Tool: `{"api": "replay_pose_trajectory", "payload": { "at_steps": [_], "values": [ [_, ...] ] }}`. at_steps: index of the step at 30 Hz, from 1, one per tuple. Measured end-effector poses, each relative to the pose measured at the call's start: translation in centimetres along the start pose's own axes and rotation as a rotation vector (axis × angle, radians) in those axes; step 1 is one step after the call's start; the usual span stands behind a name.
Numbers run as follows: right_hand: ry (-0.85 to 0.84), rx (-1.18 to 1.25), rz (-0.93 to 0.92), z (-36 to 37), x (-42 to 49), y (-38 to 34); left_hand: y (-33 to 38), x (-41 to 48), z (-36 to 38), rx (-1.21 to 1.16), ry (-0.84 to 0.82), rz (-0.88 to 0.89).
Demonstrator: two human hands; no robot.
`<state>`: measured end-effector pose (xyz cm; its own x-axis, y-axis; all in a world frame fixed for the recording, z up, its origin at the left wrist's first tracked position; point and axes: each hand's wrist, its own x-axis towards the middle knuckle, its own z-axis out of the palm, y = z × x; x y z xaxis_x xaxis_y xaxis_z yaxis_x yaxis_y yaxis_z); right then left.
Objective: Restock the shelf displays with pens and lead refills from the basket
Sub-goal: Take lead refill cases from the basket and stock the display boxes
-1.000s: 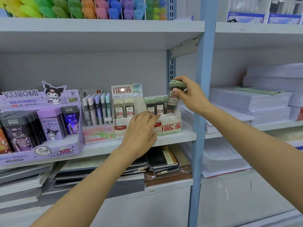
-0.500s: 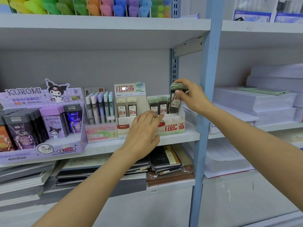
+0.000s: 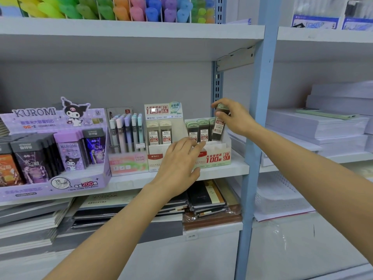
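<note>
Right hand (image 3: 235, 117): fingers and thumb were pinched round the pale green cap of one lead refill case (image 3: 219, 128); the case stood nearly upright, slightly tilted, its lower end at the right-hand end of the green display box (image 3: 219, 157), just beside the row of refill cases (image 3: 198, 130) standing there; whether it rested on the box floor could not be told.
Left hand (image 3: 177, 158): fingers were nearly straight and spread, holding nothing; it lay against the front of the same box, fingertips at the upper front edge.
Green display box: marked 2B 0.7; it sat on the middle shelf (image 3: 226, 170), near the blue upright (image 3: 254, 138).
Beige display box (image 3: 157, 158): sat just left of the green one; marked 2B 0.5; two beige-capped cases (image 3: 159, 132) stood at its front.
Pen display (image 3: 128, 162): next leftward; pastel pens (image 3: 126, 130) stood upright in a row.
Purple display (image 3: 54, 178): far left; lettered KUROMI; dark and purple packs stood in it.
Upper shelf: held coloured highlighters (image 3: 121, 9) between dividers.
Lower shelf: held stacked notebooks (image 3: 207, 199).
Bay right of the upright: held piled paper reams (image 3: 333, 126).
</note>
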<state>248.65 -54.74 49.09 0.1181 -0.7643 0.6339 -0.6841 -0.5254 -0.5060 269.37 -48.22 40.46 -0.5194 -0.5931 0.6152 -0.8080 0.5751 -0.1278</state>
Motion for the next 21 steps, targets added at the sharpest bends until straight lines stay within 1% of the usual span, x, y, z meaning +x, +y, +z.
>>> {"api": "replay_pose_trajectory", "payload": {
  "at_steps": [4,5,6,9,10,13,18,21],
  "values": [
    [0.122,0.082,-0.025,-1.4,0.0,-1.0,-0.1,-0.1,0.1,0.001,-0.003,0.004],
    [0.129,0.096,-0.029,-1.8,-0.2,-1.2,-0.1,-0.1,0.1,0.002,-0.004,0.008],
    [0.107,0.101,-0.036,-2.1,-0.4,-1.4,0.0,-0.1,0.1,-0.001,-0.002,0.010],
    [-0.049,0.040,-0.054,-2.3,-1.7,-1.4,0.1,-0.4,0.0,-0.004,0.009,-0.007],
    [-0.075,0.016,-0.063,-2.1,-2.1,-1.2,0.2,-0.5,0.0,0.007,0.010,-0.015],
    [-0.085,-0.039,-0.080,-1.6,-2.7,-0.7,0.4,-0.9,0.1,0.051,-0.016,-0.033],
    [-0.171,-0.123,-0.019,-1.0,-3.1,-0.1,0.4,-1.0,0.0,0.066,-0.040,-0.033],
    [-0.118,-0.115,0.000,-0.8,-3.2,-0.3,0.3,-1.0,-0.1,0.073,-0.048,-0.031]
  ]
}}
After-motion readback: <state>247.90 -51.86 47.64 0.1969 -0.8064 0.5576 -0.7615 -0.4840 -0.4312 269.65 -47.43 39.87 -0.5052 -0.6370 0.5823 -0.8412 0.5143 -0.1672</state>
